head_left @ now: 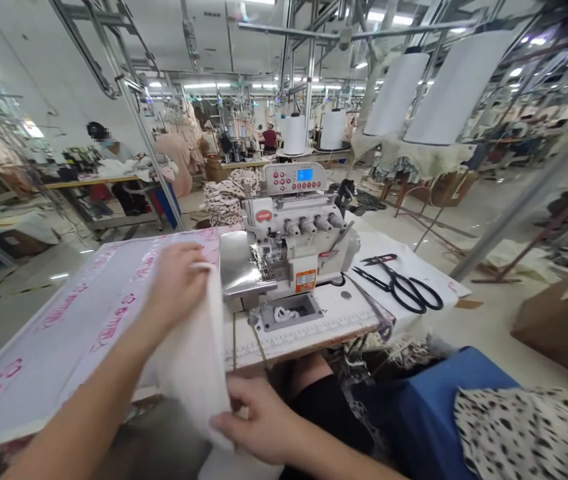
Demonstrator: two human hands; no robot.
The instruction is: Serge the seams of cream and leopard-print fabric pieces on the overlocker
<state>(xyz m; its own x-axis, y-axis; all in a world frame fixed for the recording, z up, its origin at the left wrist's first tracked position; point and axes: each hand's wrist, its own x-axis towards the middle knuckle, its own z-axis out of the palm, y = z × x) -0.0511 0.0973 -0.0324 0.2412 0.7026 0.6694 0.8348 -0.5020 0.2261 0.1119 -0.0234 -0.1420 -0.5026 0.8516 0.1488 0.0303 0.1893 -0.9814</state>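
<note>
A piece of white fabric (191, 363) hangs between my two hands, in front of the table's left part. My left hand (177, 283) grips its upper end, just left of the sewing machine's metal plate (241, 267). Lower down and nearer to me, my right hand (259, 417) pinches the fabric's edge between thumb and fingers. Behind both hands stands a white overlock sewing machine (299, 233) with a lit blue display. The fabric is apart from the machine's needle area. Its lower end drops toward my lap and is partly hidden.
Black scissors (411, 290) and small thread snips (381, 260) lie right of the machine. Printed white sheeting (89, 307) covers the table's left side. Spotted fabric (529, 433) rests on a blue box (459, 380) at lower right. Large thread cones (397, 93) stand behind.
</note>
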